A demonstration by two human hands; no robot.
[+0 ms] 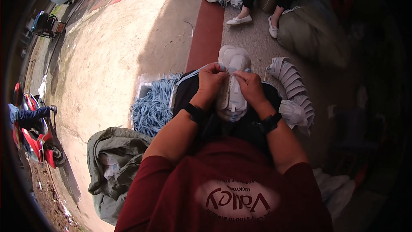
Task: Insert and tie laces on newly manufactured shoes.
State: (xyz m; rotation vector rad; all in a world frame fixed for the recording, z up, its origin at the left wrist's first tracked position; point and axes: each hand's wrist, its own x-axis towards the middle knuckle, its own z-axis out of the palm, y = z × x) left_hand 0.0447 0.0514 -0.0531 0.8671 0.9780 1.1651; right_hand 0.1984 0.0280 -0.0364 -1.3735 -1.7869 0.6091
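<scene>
Dark red shirt fabric (pixel 223 189) fills the bottom of the head view, with both bare forearms reaching forward from it over a black-clad lap (pixel 231 126). A white shoe upper (pixel 232 88) lies lengthwise on that lap, its toe end pointing away from the person. The left hand (pixel 211 80) is clenched at the upper's left edge, fingers curled in and pinching a pale blue lace (pixel 189 77) that runs off to the left. The right hand (pixel 249 87) presses on the upper's right side, fingers bent and gripping its edge beside the central strip. Each wrist carries a black band.

Just left of the lap sits a heap of pale blue laces (pixel 152 107) in a light crate, and below that a grey-green sack (pixel 112 163). To the right, a curved row of white uppers (pixel 296 88) stands stacked close together. Farther off, another person's legs in white shoes (pixel 257 17) rest on the floor, and a red scooter (pixel 36 133) stands at the far left.

Judging from the grips, the lace could slip from the left pinch or snag the heap. The upper rests loosely on the lap, so an uneven pull might twist it sideways toward the stacked row.
</scene>
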